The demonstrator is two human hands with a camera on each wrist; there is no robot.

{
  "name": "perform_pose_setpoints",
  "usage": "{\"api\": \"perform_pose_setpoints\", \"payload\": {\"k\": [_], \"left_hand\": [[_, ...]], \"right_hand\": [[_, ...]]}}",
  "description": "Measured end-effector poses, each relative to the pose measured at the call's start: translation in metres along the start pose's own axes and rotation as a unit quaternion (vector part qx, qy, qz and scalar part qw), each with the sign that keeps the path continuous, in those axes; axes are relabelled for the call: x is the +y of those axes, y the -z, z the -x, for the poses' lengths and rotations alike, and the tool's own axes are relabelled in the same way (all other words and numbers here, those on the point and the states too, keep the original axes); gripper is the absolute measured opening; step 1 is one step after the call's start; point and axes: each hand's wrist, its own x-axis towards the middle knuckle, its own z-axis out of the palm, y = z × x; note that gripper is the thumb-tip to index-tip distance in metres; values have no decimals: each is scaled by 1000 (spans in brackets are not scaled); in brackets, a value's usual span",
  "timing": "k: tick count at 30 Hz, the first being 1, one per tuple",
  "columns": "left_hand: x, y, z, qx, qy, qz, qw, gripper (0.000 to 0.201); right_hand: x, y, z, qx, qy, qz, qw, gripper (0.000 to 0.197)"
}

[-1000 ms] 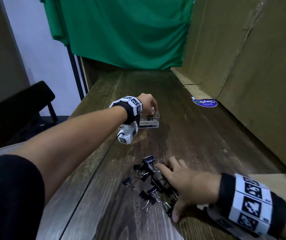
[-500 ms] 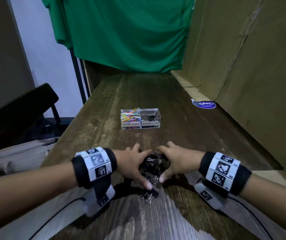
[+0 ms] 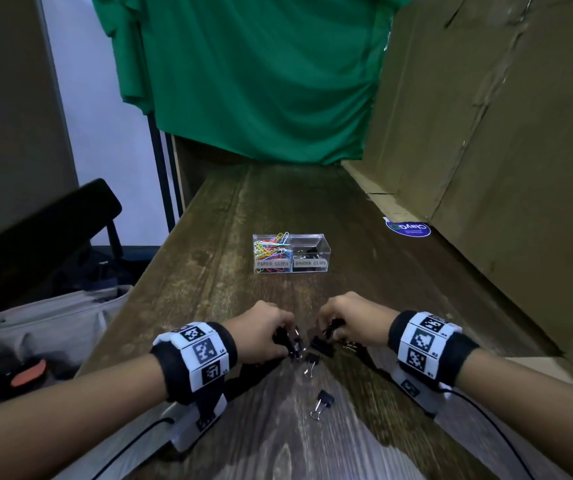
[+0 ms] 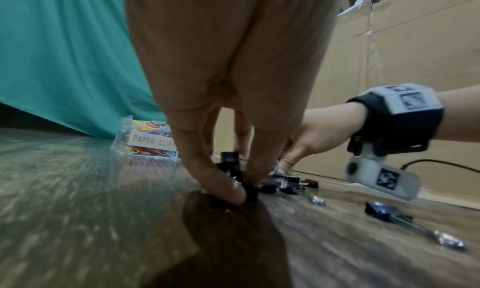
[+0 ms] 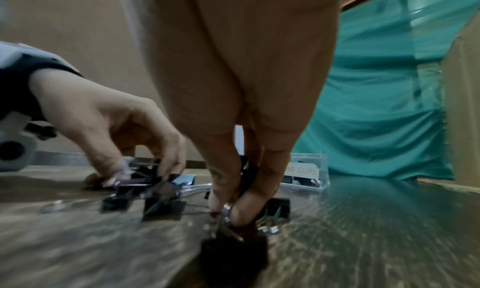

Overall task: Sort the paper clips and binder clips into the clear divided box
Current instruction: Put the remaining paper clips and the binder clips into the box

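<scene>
The clear divided box [image 3: 290, 253] stands mid-table, coloured paper clips [image 3: 270, 246] in its left cell and a few black binder clips in its right cell [image 3: 309, 252]. Nearer me, both hands work a heap of black binder clips [image 3: 316, 344]. My left hand [image 3: 267, 332] has its fingers curled round several clips [image 4: 233, 169], thumb tip on the table. My right hand [image 3: 347, 322] pinches clips too [image 5: 245, 181]. Two loose binder clips [image 3: 323, 401] lie closer to me, one of them [image 3: 311, 362] just below the heap.
Cardboard walls [image 3: 503, 133] line the table's right side, with a blue sticker [image 3: 407, 227] at their foot. Green cloth [image 3: 254, 74] hangs at the far end. Off the left edge stand a black chair [image 3: 46, 223] and a grey bag [image 3: 53, 320].
My left hand came back from the box to the heap. Both hands went from cupping the pile to grasping clips and parting slightly, leaving two clips loose in front.
</scene>
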Motion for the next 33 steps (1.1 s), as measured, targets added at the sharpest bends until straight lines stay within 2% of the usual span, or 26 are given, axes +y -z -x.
{"api": "perform_pose_setpoints", "payload": {"k": [4,8,10,12,15,17,21,24,28,33], "left_hand": [[-4,1,-1,-3,-9,8,1000,24],[-1,0,-4,-59,4,-7,998,40],[3,-1,-5,-90,8,-7,996,46],[7,-2,-6,-116,4,-18,993,51],[13,-4,-7,-142,-1,-66,988,59],[14,-8,-9,-125,-10,-77,989,55],[9,-10,-11,-96,-46,-29,994,40],[6,-11,-15,-67,-100,21,993,15],[4,-8,-22,-51,-111,94,988,14],[6,10,-31,-43,-75,155,984,8]], "right_hand": [[15,18,-15,4,-28,-47,999,15],[28,42,-37,50,-57,-202,976,10],[33,54,-56,99,-73,-252,960,13],[37,67,-81,155,-87,-230,957,20],[33,80,-116,212,-122,-104,964,12],[29,83,-135,196,-135,-37,971,15],[25,81,-159,129,-138,36,981,20],[27,76,-165,107,-132,30,985,22],[32,73,-155,89,-121,-6,989,39],[43,79,-114,193,-75,-36,978,29]]}}
